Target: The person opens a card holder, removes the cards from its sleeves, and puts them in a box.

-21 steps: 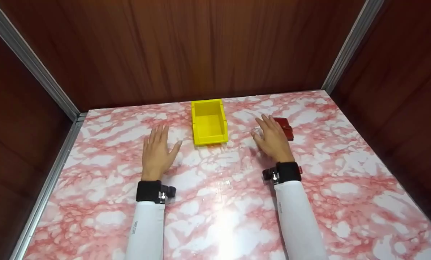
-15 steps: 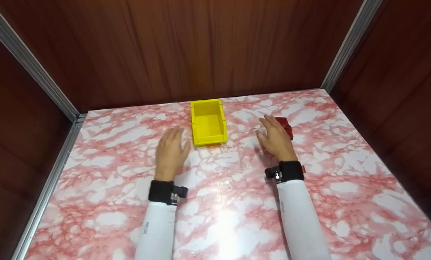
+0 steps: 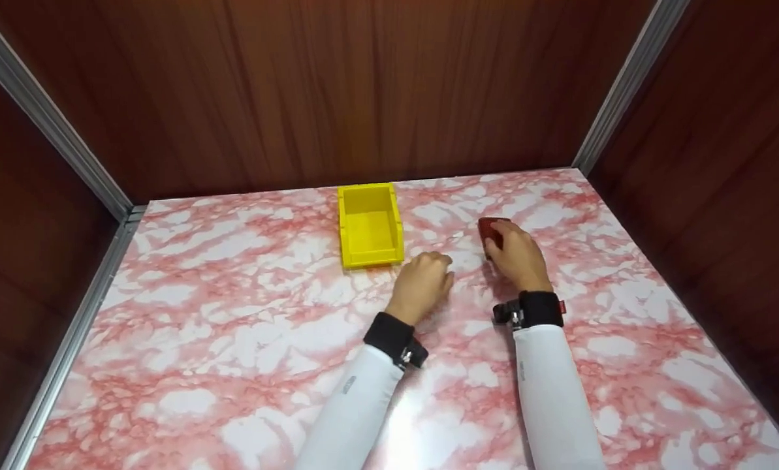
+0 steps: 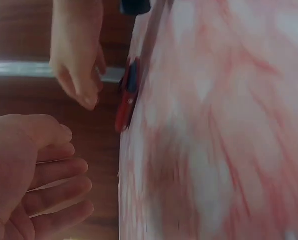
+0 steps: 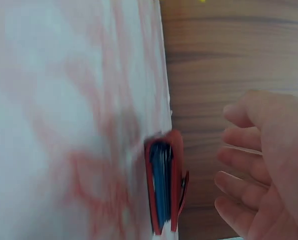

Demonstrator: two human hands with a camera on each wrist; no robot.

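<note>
A red wallet (image 3: 489, 230) lies on the table at the right, partly covered by my right hand (image 3: 521, 259) in the head view. From the right wrist, the wallet (image 5: 175, 170) shows blue and pale leaves inside and a strap with a snap. My right hand (image 5: 279, 155) hovers above it with fingers loosely bent and a gap to the cover. My left hand (image 3: 422, 287) is over the table between the yellow bin and the wallet. In the left wrist view that hand (image 4: 19, 165) has loosely curved fingers with nothing in them.
A yellow plastic bin (image 3: 373, 258) stands towards the back of the table, left of both hands. The pink-and-white marbled table (image 3: 187, 339) is bordered by brown wood-grain panels (image 3: 298, 91) with metal corner posts (image 3: 56, 117).
My left hand has swept right from the left of the bin towards the wallet, its fingers now more bent. My right hand has shifted slightly right and down, more over the wallet.
</note>
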